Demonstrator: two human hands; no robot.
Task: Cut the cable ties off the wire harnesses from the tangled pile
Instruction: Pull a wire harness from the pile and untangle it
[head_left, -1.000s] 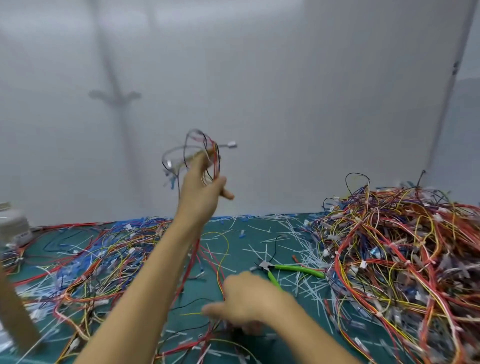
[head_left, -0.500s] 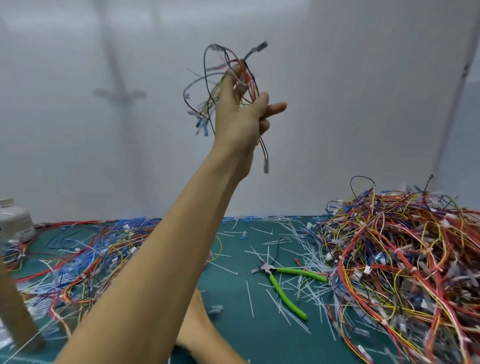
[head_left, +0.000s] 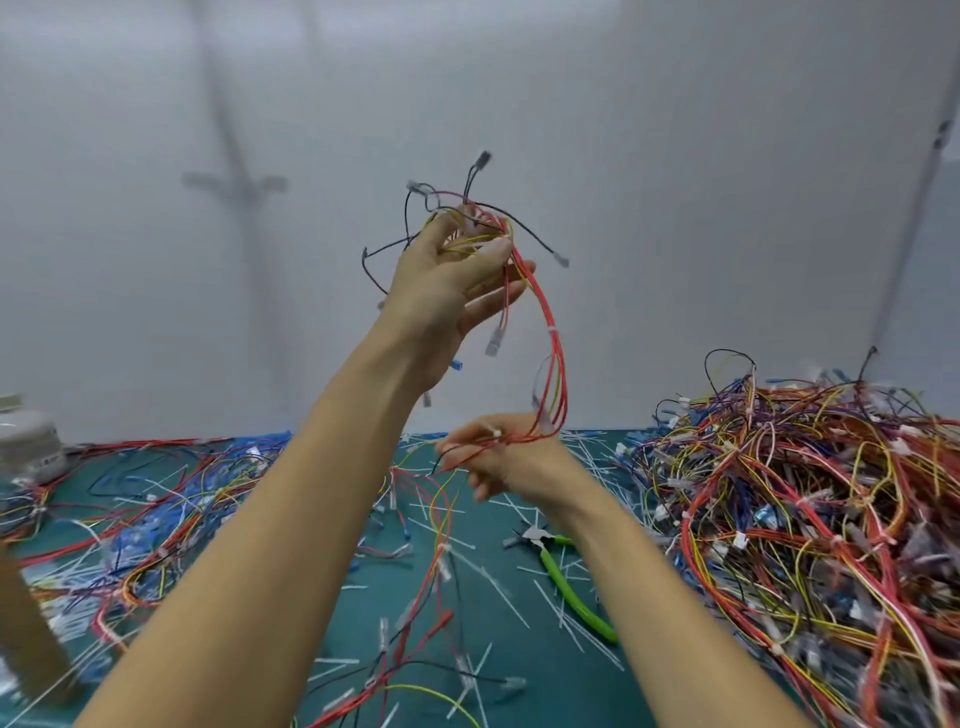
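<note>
My left hand (head_left: 447, 280) is raised high and pinches the top of a wire harness (head_left: 550, 338) of red, yellow and black wires with small white connectors. The harness loops down to my right hand (head_left: 506, 457), which grips its lower part at a white cable tie (head_left: 496, 434). More of its wires trail down to the green mat (head_left: 530, 670). The tangled pile (head_left: 795, 509) of multicoloured harnesses lies at the right. Green-handled cutters (head_left: 566, 582) lie on the mat beneath my right forearm, held by neither hand.
A second spread of red, blue and yellow wires (head_left: 135, 509) covers the left of the mat. Cut white tie ends (head_left: 498, 587) litter the middle. A white container (head_left: 26, 441) stands at far left, a brown post (head_left: 26, 618) near the left edge. A white wall is behind.
My right hand has come up from the mat and taken hold of the harness's lower part. My left hand stays raised, and the harness now hangs stretched between both hands.
</note>
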